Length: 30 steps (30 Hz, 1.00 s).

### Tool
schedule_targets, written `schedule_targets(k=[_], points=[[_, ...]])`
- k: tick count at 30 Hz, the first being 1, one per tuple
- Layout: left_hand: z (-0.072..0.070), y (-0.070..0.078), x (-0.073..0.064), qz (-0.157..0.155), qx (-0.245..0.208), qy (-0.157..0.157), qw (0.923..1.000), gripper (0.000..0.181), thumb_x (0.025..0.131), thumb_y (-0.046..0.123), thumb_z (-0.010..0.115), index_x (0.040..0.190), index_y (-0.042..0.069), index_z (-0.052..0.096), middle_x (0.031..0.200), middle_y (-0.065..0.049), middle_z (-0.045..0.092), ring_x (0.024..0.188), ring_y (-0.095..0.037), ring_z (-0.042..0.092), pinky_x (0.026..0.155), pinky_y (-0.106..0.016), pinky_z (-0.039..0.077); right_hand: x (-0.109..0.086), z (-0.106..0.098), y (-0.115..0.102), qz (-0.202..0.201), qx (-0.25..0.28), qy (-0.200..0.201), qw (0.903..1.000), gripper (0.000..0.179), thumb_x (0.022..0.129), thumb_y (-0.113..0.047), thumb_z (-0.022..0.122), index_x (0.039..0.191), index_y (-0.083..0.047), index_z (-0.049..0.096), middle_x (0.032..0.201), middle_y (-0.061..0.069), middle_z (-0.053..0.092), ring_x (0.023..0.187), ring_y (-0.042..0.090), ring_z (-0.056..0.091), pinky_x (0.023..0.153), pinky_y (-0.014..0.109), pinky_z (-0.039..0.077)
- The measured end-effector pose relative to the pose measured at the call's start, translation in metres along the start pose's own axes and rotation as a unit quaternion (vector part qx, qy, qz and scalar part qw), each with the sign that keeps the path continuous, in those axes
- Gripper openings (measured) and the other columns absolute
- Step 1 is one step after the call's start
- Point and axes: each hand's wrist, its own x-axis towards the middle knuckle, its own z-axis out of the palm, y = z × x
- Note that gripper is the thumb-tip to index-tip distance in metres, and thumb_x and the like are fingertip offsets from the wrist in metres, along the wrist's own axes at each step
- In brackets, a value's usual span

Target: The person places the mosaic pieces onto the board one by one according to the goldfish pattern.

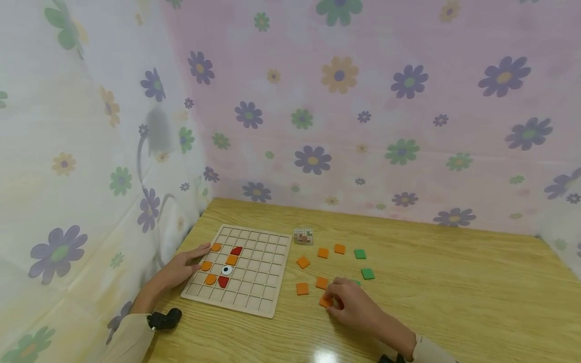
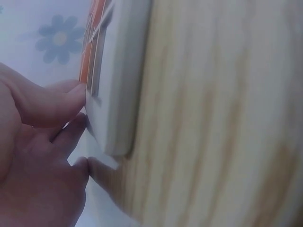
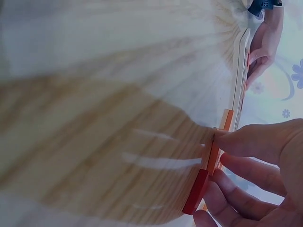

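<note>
A pale wooden grid board [image 1: 258, 272] lies at the left of the table. On it sit orange discs [image 1: 211, 279], red rounded pieces [image 1: 223, 282], an orange square and a white eye disc [image 1: 227, 269]. My left hand [image 1: 181, 267] rests along the board's left edge, thumb and fingers touching the rim. To the right of the board, my right hand [image 1: 351, 305] pinches an orange square tile [image 1: 325, 301] at table level. Beside those fingers, the right wrist view shows a red piece [image 3: 195, 193]; the hand hides it in the head view.
Several orange square tiles [image 1: 302, 289] lie scattered between board and right hand. Green square tiles [image 1: 367, 274] are farther right, one partly behind the hand. A small pattern card [image 1: 303, 236] lies by the board's far right corner. Flowered cloth [image 1: 313, 161] hangs behind the table.
</note>
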Motion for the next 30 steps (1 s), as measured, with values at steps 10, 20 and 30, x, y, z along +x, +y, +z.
schedule_targets(k=[10,20,30], points=[[-0.0017,0.0029,-0.0008,0.020,-0.003,0.004,0.9998,0.053,0.088,-0.005,0.053,0.140,-0.001,0.043,0.148,-0.018,0.034,0.138,-0.040,0.023,0.104,-0.057,0.024,0.0026,0.0007,-0.0019,0.004,-0.008,-0.011,0.9999,0.018,0.073,0.003,0.070,0.086,-0.009,0.069,0.077,-0.007,0.052,0.061,0.002,0.039,0.053,0.020,0.037],[-0.0016,0.0028,-0.0012,0.022,0.000,0.002,0.9998,0.052,0.089,-0.004,0.053,0.140,-0.002,0.043,0.148,-0.018,0.034,0.137,-0.040,0.024,0.106,-0.049,0.027,0.0054,0.0022,-0.0012,-0.024,0.016,0.001,0.9996,0.016,0.073,0.002,0.067,0.085,-0.009,0.069,0.076,-0.006,0.050,0.060,0.002,0.038,0.050,0.018,0.037],[-0.0015,0.0015,0.0000,0.010,-0.005,0.002,0.9999,0.053,0.089,-0.004,0.052,0.141,0.000,0.043,0.149,-0.017,0.034,0.138,-0.039,0.023,0.106,-0.054,0.023,0.0100,0.0062,-0.0046,-0.031,0.036,0.013,0.9988,0.016,0.072,0.002,0.065,0.084,-0.009,0.068,0.076,-0.006,0.050,0.065,0.005,0.045,0.054,0.018,0.042]])
